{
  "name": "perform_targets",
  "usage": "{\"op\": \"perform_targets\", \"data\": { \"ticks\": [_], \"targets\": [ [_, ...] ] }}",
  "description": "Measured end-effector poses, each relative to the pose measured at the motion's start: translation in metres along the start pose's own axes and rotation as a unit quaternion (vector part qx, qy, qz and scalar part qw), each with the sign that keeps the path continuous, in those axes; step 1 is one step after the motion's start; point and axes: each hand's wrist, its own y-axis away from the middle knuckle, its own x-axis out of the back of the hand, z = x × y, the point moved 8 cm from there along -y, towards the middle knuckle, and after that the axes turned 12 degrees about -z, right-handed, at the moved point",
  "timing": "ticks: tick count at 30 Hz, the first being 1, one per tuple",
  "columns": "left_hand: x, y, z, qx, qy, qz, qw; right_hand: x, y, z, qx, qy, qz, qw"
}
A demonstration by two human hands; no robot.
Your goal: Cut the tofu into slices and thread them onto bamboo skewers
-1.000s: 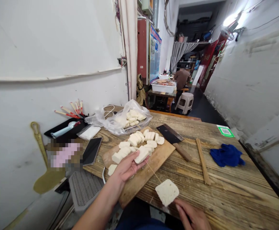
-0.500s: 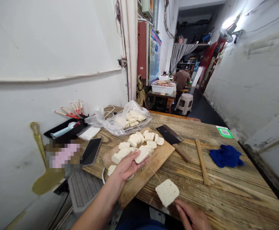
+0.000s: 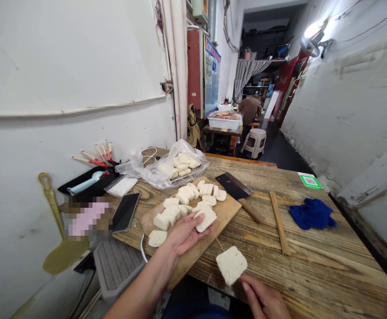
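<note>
My left hand pinches a white steamed-bun slice over the front right of the cutting board. A thin wooden skewer runs from that slice down to another steamed-bun slice, which is threaded on it. Just below this lower slice, my right hand is closed around the skewer's end; the end itself is hidden by the fingers. Several more white slices lie in rows on the board. At the board's right edge rests a cleaver with a wooden handle.
A bundle of skewers and a blue cloth lie to the right. Behind the board is a plastic bag with more slices. A phone and a black tray are at left. Farther back, a person sits near a stool.
My left hand has moved slightly right and toward the lower slice, bringing its slice closer along the skewer. My right hand has hardly moved. The view has shifted a little.
</note>
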Motion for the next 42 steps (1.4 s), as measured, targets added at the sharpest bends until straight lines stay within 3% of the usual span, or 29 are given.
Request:
{"op": "perform_targets", "data": {
  "ticks": [7, 14, 21, 28, 34, 42],
  "targets": [
    [-0.019, 0.000, -0.009, 0.009, -0.006, -0.048, 0.999, -0.003, 0.000, 0.005, 0.020, 0.013, -0.022, 0.999],
    [-0.037, 0.001, -0.030, 0.011, 0.006, -0.073, 0.997, 0.002, -0.018, -0.005, 0.041, 0.018, 0.038, 0.998],
    [-0.022, 0.006, -0.027, 0.025, 0.051, -0.016, 0.998, 0.001, -0.022, -0.006, 0.055, 0.052, 0.064, 0.995],
    [-0.024, 0.013, -0.033, -0.020, 0.039, -0.021, 0.999, -0.018, -0.023, 0.008, -0.002, 0.013, -0.007, 1.000],
    [-0.032, 0.012, -0.047, -0.050, 0.077, -0.008, 0.996, -0.020, -0.028, 0.005, 0.005, 0.035, 0.040, 0.999],
    [-0.022, 0.005, -0.051, -0.076, 0.083, 0.042, 0.993, -0.022, -0.034, 0.002, 0.020, 0.015, 0.074, 0.997]
  ]
}}
